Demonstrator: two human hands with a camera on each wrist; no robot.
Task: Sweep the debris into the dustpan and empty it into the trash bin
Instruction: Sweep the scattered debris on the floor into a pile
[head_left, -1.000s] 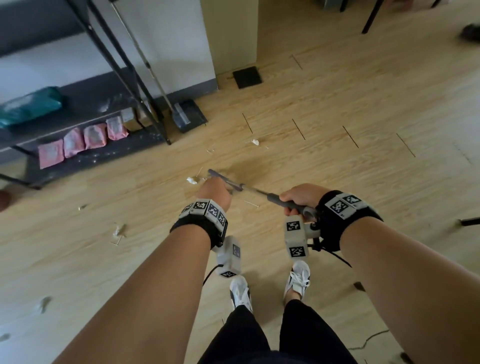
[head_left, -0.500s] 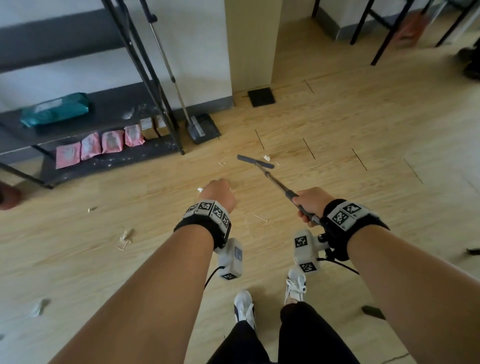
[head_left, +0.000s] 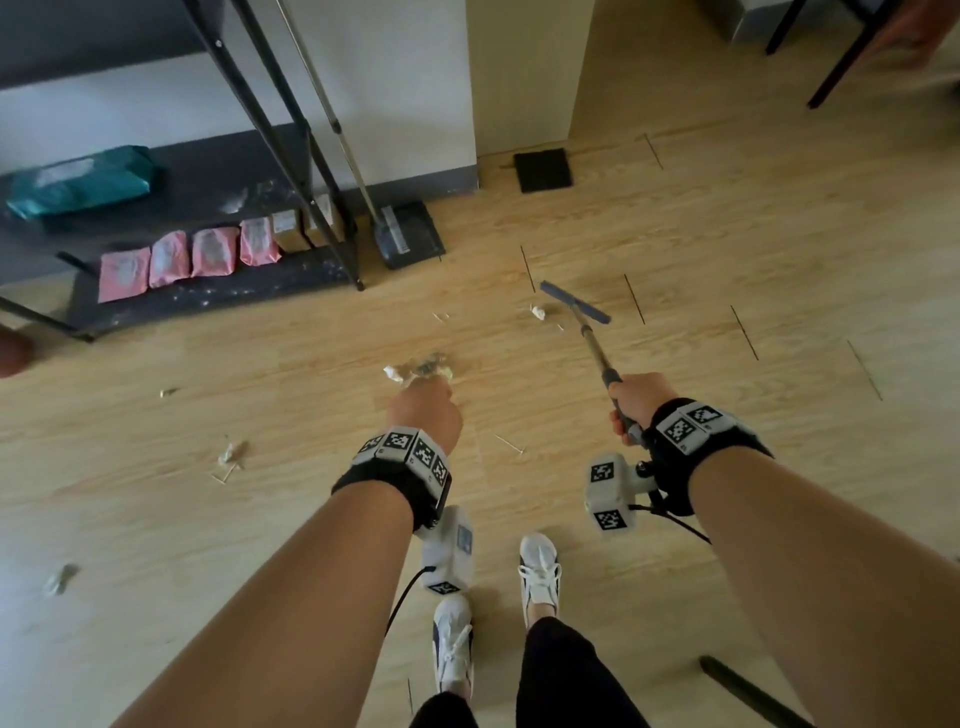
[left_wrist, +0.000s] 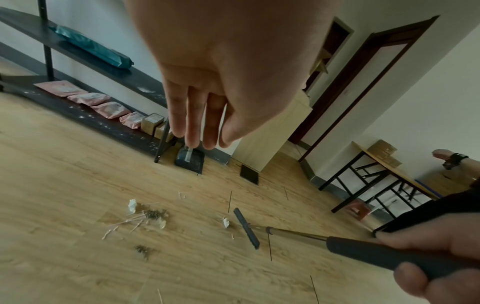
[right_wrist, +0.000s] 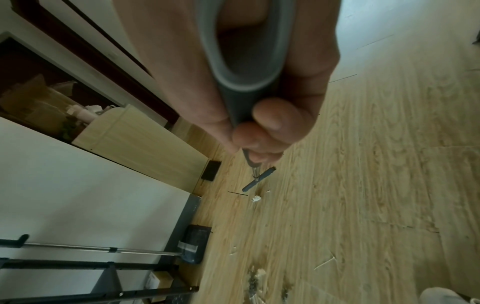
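Observation:
My right hand (head_left: 636, 405) grips the dark handle of a small broom (head_left: 597, 353). Its flat head (head_left: 574, 309) rests on the wood floor, just right of a white scrap (head_left: 537, 312). My left hand (head_left: 426, 410) hangs over the floor; the left wrist view shows its fingers (left_wrist: 197, 127) straight and holding nothing. Just beyond it lies a pile of debris (head_left: 421, 366) of paper bits, sticks and dark crumbs. A dark long-handled dustpan (head_left: 408, 234) stands against the wall by the rack. More scraps (head_left: 231, 452) lie to the left. No trash bin is in view.
A black shelf rack (head_left: 208, 291) with pink packets (head_left: 187, 260) stands at the left wall. A black square plate (head_left: 543, 169) lies by the pillar. Table legs (head_left: 841, 67) cross the far right. A dark bar (head_left: 748, 691) lies near my feet.
The broom head has swung from in front of my left hand out to the far right, beside the white scrap. My left hand is now away from the shaft.

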